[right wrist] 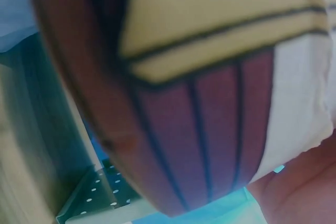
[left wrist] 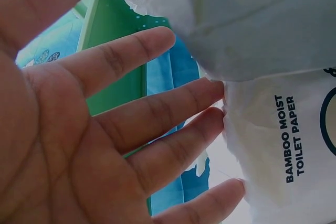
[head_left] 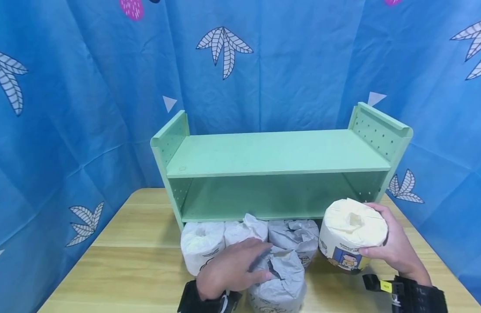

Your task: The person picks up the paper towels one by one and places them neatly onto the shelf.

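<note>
My right hand (head_left: pixel 395 248) grips a cream wrapped toilet paper roll (head_left: pixel 352 234) with a cartoon print, held just above the table at the right front of the green shelf (head_left: pixel 272 154). That print (right wrist: pixel 210 129) fills the right wrist view. My left hand (head_left: pixel 234 269) rests with straight fingers on a white wrapped roll (head_left: pixel 281 280) at the table's front. The left wrist view shows its fingertips (left wrist: pixel 210 90) touching the wrapper marked "BAMBOO MOIST TOILET PAPER" (left wrist: pixel 291 140). Three more white rolls (head_left: pixel 201 245) (head_left: pixel 244 232) (head_left: pixel 297 237) stand in a row before the shelf.
The green two-tier shelf stands at the back of the wooden table (head_left: pixel 138 256); both its boards are bare. A blue patterned cloth (head_left: pixel 88 87) hangs behind and at both sides. Bare tabletop lies to the left of the rolls.
</note>
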The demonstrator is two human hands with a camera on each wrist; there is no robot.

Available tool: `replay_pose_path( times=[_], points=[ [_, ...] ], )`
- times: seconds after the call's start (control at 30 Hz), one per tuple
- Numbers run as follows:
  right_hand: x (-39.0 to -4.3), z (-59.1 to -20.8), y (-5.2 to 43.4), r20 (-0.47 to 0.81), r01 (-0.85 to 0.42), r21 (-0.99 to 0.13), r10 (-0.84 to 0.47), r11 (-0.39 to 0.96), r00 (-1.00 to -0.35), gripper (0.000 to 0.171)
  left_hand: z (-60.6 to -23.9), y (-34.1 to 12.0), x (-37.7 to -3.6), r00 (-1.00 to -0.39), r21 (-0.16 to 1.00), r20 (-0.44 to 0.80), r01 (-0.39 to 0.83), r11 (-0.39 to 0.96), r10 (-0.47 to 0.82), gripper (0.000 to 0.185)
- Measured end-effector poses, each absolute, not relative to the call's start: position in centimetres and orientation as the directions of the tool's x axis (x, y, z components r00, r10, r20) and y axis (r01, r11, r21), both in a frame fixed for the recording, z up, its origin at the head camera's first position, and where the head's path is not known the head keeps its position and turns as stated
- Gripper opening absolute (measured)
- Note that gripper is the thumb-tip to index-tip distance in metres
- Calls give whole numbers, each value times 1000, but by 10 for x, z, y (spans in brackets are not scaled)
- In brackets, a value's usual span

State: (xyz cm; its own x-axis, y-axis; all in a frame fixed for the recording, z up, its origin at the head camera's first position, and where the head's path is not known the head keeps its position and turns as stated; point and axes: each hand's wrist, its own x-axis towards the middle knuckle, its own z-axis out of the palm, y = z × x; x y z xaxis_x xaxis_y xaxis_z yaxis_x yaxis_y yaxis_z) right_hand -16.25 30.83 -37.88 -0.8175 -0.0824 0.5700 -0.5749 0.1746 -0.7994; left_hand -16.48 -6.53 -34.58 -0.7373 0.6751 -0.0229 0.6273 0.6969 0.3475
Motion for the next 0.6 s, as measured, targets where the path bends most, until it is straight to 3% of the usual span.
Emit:
replay_pose_path(
  times=[0.23, 0.6],
  points=[
    [-163, -372, 310, 569, -567, -812, -29, 138, -822, 97, -343, -64, -167, -743, 350, -34, 617, 705, 668, 65],
    [-167, -367, 307, 612, -593, -773, 16, 226, -791, 100, -343, -65, -164, -758, 365, -68, 586, 724, 648, 65]
  ],
)
